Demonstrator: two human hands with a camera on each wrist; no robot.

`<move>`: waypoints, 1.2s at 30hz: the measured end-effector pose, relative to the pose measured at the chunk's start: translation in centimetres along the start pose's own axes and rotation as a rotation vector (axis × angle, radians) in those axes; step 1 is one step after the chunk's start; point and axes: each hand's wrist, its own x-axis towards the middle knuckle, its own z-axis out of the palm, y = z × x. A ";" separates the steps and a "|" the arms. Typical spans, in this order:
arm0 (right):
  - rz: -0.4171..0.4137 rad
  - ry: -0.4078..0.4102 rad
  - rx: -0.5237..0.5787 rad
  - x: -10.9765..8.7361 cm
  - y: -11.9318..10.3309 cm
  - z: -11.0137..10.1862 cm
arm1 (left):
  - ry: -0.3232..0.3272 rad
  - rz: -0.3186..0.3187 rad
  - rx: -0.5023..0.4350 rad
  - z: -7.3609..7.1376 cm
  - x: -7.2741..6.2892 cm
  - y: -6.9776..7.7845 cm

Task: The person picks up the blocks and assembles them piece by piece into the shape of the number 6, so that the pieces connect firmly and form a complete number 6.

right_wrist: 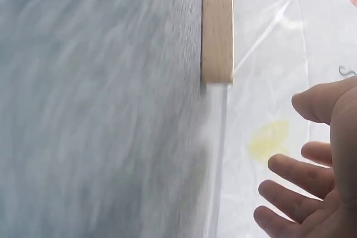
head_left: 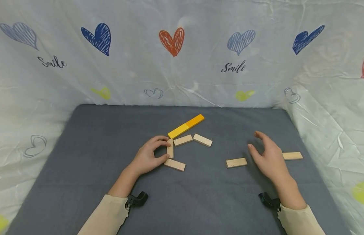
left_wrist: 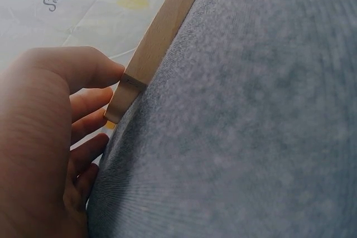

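Observation:
My left hand (head_left: 147, 156) pinches an upright-lying plain wooden block (head_left: 170, 149) by its two ends, thumb at the near end and fingers at the far end. In the left wrist view the thumb sits where this block (left_wrist: 124, 100) meets another plain block (left_wrist: 164, 29), which slants off to the right below it in the head view. My right hand (head_left: 268, 156) hovers over the cloth with fingers spread and holds nothing. A plain block (head_left: 236, 163) lies just left of it, and another (head_left: 292, 156) sticks out on its right.
Two more plain blocks, one (head_left: 183, 140) beside the pinched block and one (head_left: 203, 140) farther right, form a bent line. Behind them a yellow block (head_left: 178, 131) and an orange block (head_left: 195, 121) lie end to end. Grey cloth (head_left: 199, 195) covers the table; a printed curtain (head_left: 199, 75) hangs behind.

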 end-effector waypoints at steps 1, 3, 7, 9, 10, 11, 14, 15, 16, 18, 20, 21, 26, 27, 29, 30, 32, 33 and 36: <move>0.007 0.005 -0.002 -0.2 0.2 -0.3 | 0.000 0.001 0.000 0.0 0.0 0.0; 0.020 0.015 -0.006 -0.5 0.7 -0.7 | -0.001 0.001 0.001 0.1 0.0 -0.1; 0.030 0.036 -0.022 -1.0 1.9 -1.3 | -0.002 -0.003 0.003 0.0 -0.2 0.0; 0.044 0.037 -0.031 -1.4 2.4 -1.7 | -0.001 -0.007 0.004 -0.1 -0.2 0.0; 0.053 0.036 -0.038 -1.7 2.7 -1.9 | 0.000 -0.009 0.003 -0.1 -0.3 0.0; 0.065 0.035 -0.045 -1.9 2.9 -2.1 | -0.001 -0.010 0.003 -0.2 -0.3 0.1; 0.111 0.032 -0.073 -2.6 3.6 -2.8 | -0.004 -0.011 0.007 -0.2 -0.3 0.1; 0.126 0.033 -0.081 -2.8 3.9 -3.1 | -0.006 -0.010 0.007 -0.1 -0.3 0.1; 0.140 0.036 -0.086 -3.0 4.1 -3.3 | -0.008 -0.009 0.007 -0.1 -0.2 0.1; 0.167 0.038 -0.088 -3.3 4.7 -3.8 | -0.010 -0.008 0.008 -0.1 -0.2 0.1; 0.180 0.045 -0.088 -3.4 5.3 -4.2 | -0.008 -0.008 0.006 0.0 -0.2 0.1; 0.184 0.046 -0.089 -3.5 5.7 -4.4 | -0.007 -0.008 0.005 0.0 -0.2 0.1; 0.205 0.058 -0.131 -3.9 7.3 -5.2 | -0.002 -0.005 0.003 0.0 -0.2 0.2; 0.209 0.060 -0.137 -4.0 7.6 -5.3 | -0.002 -0.005 0.004 0.0 -0.1 0.2; 0.218 0.062 -0.144 -4.2 8.0 -5.5 | -0.001 -0.005 0.004 0.0 -0.1 0.2; 0.222 0.062 -0.142 -4.3 8.2 -5.6 | -0.001 -0.006 0.005 0.0 -0.1 0.2; 0.226 0.066 -0.137 -4.4 8.5 -5.8 | 0.001 -0.006 0.003 0.0 -0.1 0.2; 0.228 0.069 -0.138 -4.4 8.6 -5.9 | 0.001 -0.006 0.001 0.0 0.0 0.2; 0.243 0.071 -0.153 -4.6 8.9 -6.0 | 0.004 0.001 -0.005 -0.1 0.0 0.1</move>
